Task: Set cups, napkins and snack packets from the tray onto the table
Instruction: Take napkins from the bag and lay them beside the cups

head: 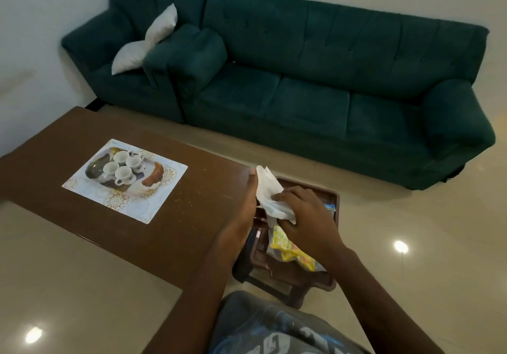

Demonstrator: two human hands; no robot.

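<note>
Over a brown tray, both hands gripping one white napkin, left hand, right hand, four cups on the table, one yellow snack packet visible in tray.

- Napkins between the hands: white.
- Tray beneath the hands: dark brown.
- Snack packet under the right hand: yellow with orange print.
- Cups left of the hands: white, on a floral-patterned mat.
- Counter: dark brown.
- Sofa beyond the hands: teal.
</note>
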